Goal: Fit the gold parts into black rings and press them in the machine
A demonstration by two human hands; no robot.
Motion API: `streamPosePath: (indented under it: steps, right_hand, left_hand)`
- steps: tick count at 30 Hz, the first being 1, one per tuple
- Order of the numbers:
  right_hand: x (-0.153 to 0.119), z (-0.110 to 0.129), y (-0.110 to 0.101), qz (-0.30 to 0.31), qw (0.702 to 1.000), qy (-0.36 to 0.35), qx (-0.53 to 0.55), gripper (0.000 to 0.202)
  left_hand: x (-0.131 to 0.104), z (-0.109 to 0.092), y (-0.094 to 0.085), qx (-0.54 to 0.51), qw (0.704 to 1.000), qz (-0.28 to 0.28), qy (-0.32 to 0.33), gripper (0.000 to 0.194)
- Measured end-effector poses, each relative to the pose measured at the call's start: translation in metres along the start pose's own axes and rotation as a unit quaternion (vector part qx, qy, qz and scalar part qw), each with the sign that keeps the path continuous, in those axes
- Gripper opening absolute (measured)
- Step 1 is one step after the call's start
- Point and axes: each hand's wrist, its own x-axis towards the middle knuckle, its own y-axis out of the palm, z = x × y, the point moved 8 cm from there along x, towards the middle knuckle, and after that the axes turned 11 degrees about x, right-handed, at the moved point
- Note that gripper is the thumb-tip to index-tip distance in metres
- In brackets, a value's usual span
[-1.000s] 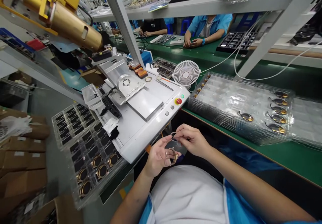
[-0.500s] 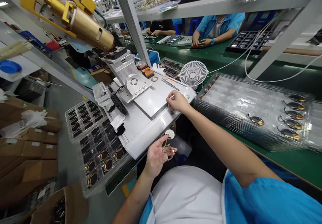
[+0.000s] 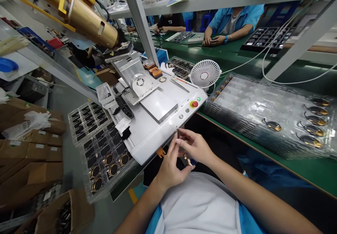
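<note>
Apparently in the middle of fine fingertip work, with a small round piece (image 3: 178, 133) where the fingertips of both hands meet — perhaps peeling, perhaps fitting, too hidden to tell. In the right hand (image 3: 197, 146), nearly closed, seemingly pinched between thumb and forefinger. In the left hand (image 3: 171, 171), loosely spread: fingers straightened up against the piece, thumb well apart from them. Also there, between the left thumb and the right hand: a gold ring (image 3: 187, 160), tilted and partly covered, probably held by the left hand, though hard to confirm.

Just ahead of the hands, a white machine (image 3: 155, 141) with a red button (image 3: 195, 104) near its front edge. To the left of the hands, a clear tray (image 3: 109, 185) of dark discs, some ringed in gold. To the right, a stack of trays (image 3: 244, 104) on a green surface (image 3: 297, 171).

For the next move, judging from here: calling for a light, steady pinch on the piece — and for keeping the ring from slipping meanwhile.
</note>
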Motion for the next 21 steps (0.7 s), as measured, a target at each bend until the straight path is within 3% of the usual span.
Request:
streamPosePath:
  steps: [4,8,15,18,21]
  right_hand:
    - [-0.001,0.012,-0.015,-0.043,0.997,0.008,0.063,0.038]
    - [-0.003,0.018,-0.017,-0.008,0.994,0.070,0.082,0.038]
    - [-0.005,0.015,-0.020,-0.005,0.988,0.108,0.108,0.047]
    - [-0.004,0.012,-0.019,0.008,0.985,0.111,0.131,0.048]
    - [-0.006,0.010,-0.021,-0.017,0.984,0.110,0.141,0.046]
  left_hand:
    - [0.006,-0.008,0.007,-0.047,0.998,0.041,0.021,0.100]
    - [0.011,-0.010,-0.005,-0.132,0.991,0.023,0.006,0.089]
    - [0.012,-0.019,-0.004,-0.017,0.995,0.068,0.071,0.095]
    - [0.009,-0.017,0.002,0.018,0.995,0.080,0.064,0.100]
    - [0.007,-0.012,0.005,-0.033,0.995,0.090,0.028,0.112]
